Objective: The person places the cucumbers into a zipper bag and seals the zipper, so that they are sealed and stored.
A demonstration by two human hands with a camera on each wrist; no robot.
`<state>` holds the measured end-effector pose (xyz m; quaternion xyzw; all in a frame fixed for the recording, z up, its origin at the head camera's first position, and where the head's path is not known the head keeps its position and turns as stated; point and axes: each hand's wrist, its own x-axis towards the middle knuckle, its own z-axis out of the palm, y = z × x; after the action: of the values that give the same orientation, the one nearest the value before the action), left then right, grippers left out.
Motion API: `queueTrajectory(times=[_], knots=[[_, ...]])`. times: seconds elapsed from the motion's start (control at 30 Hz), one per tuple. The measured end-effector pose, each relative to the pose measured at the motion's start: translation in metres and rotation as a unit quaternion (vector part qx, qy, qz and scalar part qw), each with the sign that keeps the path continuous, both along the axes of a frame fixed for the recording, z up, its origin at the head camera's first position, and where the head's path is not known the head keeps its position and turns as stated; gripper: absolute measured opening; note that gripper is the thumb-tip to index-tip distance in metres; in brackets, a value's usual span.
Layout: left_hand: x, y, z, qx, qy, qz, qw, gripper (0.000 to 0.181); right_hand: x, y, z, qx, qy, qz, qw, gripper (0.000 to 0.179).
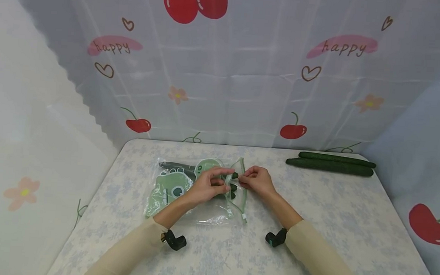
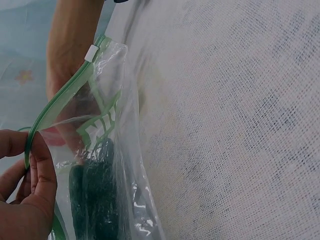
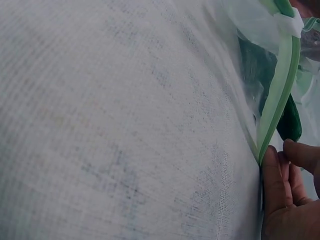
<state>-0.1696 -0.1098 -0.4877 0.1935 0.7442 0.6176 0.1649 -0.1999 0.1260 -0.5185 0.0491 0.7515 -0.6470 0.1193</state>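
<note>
A clear zip bag with green cartoon prints and a green rim lies on the table, its mouth facing right. Inside are several dark green cucumbers, their ends showing at the mouth. My left hand pinches the upper rim between thumb and fingers and holds it up. Its fingers overlap the green strip in the left wrist view. Bent fingers of my right hand are at the mouth; thumb tip right at a cucumber end, index fingertip against the lower rim. I cannot tell whether they pinch anything.
Two more cucumbers lie side by side at the table's back right. A white slider sits on the bag's rim. Cherry-printed curtains stand behind and beside the table.
</note>
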Motion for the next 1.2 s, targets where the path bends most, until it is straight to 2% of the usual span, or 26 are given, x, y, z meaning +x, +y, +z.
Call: queueTrajectory(times=[0.27, 0.53, 0.8, 1.03, 1.2], knots=[[0.002, -0.002, 0.0, 0.008, 0.0, 0.006, 1.0, 0.057, 0.002, 0.018, -0.002, -0.064, -0.007, 0.049, 0.9967, 0.026], [0.004, -0.001, 0.002, 0.008, -0.006, 0.004, 0.9999, 0.058, 0.011, 0.071, 0.004, -0.049, 0.009, 0.064, 0.9967, 0.033], [0.004, -0.001, 0.001, -0.001, -0.005, 0.006, 1.0, 0.056, 0.021, 0.131, 0.015, 0.039, 0.025, 0.054, 0.9975, 0.04], [0.004, -0.001, 0.0, 0.001, -0.003, 0.006, 1.0, 0.056, 0.025, 0.177, 0.015, 0.098, 0.056, 0.048, 0.9925, 0.043], [0.004, -0.001, -0.001, 0.01, -0.005, 0.005, 0.9999, 0.057, 0.024, 0.21, 0.014, 0.141, 0.065, 0.009, 0.9878, 0.046]])
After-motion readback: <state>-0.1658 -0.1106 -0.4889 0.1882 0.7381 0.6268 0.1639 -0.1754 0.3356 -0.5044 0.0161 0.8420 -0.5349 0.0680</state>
